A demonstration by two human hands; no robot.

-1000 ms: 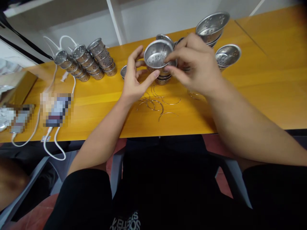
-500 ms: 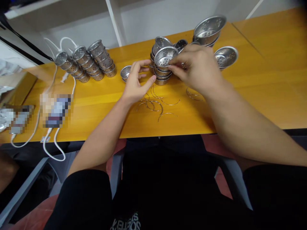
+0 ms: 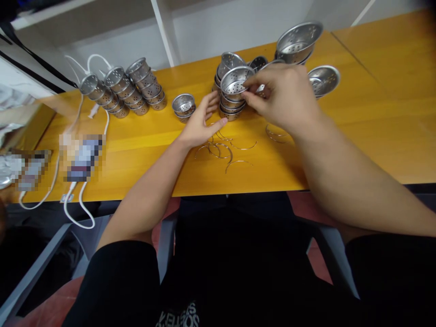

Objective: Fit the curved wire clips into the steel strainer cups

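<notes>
A round perforated metal cup point(image 3: 235, 86) sits on top of a stack of similar cups point(image 3: 230, 111) near the middle of the table. My right hand point(image 3: 288, 97) is closed in a pinch at that cup's right rim, thumb and fingertips together. To the left of the stack, my left hand point(image 3: 200, 122) is open, its fingers apart and holding nothing. Its fingertips come close to the stack; whether they touch it I cannot tell. Thin curved wires point(image 3: 221, 156) lie on the table in front of the stack. Other cups point(image 3: 231, 61) stand just behind, partly hidden.
Two nested cups point(image 3: 184, 104) stand left of my left hand, with taller cup stacks point(image 3: 136, 88) farther left. Larger perforated bowls point(image 3: 294, 45) are at the back right. Phones point(image 3: 85, 159) with white cables lie at left on the yellow table point(image 3: 374, 136).
The cup has come down from between both hands onto the stack. My left hand has let go and drawn down and away. My right hand stays at the rim.
</notes>
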